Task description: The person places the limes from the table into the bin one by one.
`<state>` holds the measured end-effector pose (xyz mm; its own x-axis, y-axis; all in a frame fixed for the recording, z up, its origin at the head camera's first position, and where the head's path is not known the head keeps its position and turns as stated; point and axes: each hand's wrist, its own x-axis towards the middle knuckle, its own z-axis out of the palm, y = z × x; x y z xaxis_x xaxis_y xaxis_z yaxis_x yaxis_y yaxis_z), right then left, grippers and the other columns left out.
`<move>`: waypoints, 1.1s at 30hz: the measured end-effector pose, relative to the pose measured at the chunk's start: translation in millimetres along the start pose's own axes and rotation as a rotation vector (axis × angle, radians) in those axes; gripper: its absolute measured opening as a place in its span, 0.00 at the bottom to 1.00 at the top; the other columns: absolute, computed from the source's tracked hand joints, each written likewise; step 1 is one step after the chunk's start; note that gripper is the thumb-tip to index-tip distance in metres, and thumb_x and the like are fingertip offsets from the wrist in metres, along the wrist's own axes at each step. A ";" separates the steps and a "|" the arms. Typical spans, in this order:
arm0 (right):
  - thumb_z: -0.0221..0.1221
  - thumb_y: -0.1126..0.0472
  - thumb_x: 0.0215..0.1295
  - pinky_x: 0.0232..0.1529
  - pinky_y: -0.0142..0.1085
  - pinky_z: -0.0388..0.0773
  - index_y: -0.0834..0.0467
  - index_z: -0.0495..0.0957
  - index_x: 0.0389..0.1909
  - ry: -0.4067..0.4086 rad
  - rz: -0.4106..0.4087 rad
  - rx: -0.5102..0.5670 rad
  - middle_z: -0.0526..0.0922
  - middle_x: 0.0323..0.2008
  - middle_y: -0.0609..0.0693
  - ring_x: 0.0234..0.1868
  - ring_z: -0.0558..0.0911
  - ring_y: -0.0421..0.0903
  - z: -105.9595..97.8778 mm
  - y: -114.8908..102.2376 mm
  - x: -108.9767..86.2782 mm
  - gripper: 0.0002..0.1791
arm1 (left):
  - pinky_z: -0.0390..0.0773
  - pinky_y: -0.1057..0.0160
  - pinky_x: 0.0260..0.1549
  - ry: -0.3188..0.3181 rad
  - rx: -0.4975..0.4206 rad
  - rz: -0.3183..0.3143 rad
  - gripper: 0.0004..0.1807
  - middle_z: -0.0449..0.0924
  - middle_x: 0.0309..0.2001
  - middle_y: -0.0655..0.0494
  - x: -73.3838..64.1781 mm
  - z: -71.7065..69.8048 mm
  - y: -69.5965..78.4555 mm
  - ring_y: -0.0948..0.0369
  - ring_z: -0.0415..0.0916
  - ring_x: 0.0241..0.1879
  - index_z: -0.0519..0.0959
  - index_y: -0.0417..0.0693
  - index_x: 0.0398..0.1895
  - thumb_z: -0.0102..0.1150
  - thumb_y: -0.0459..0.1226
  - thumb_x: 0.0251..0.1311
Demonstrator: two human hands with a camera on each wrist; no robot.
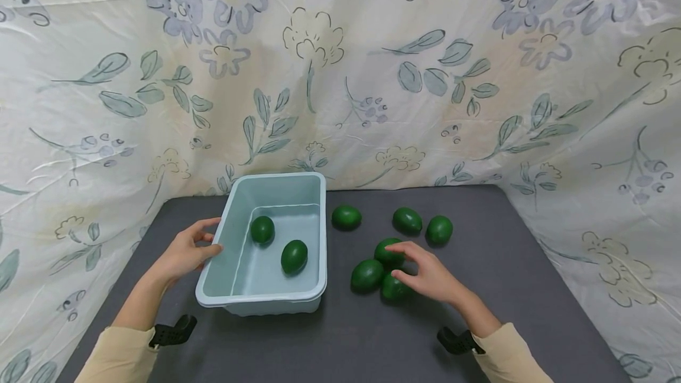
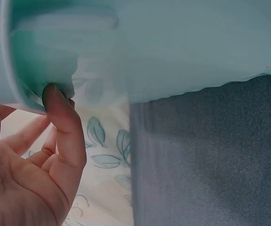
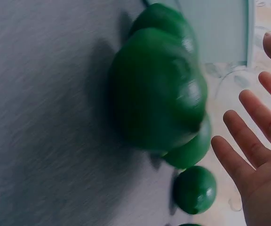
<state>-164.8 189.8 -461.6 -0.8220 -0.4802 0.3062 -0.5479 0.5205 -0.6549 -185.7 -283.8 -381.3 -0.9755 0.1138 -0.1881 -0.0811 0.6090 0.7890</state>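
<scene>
In the head view, a pale blue plastic bin stands left of centre, with one lime and another lime on its floor. My left hand holds the bin's left rim; in the left wrist view its bent fingers reach up under the lip. Over a cluster of three glossy green limes hovers my right hand, partly covering two of them. The right wrist view shows that hand's fingers spread and holding nothing, beside a large near lime.
Farther back on the dark grey table lie a lime close to the bin's right wall, a lime and a lime. A flowered cloth hangs behind the table and along both sides.
</scene>
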 end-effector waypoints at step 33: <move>0.63 0.50 0.56 0.52 0.41 0.70 0.52 0.68 0.60 -0.177 0.042 -0.021 0.69 0.56 0.43 0.57 0.71 0.44 11.4 24.5 -26.1 0.31 | 0.77 0.58 0.27 0.000 -0.005 0.009 0.37 0.69 0.46 0.37 1.3 1.0 -4.9 0.55 0.75 0.33 0.51 0.42 0.70 0.55 0.34 0.59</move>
<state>-155.0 207.0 -493.6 -0.8051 -0.5734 0.1515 -0.5184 0.5562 -0.6496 -186.4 -285.9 -386.0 -0.9762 0.1196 -0.1807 -0.0729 0.6041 0.7936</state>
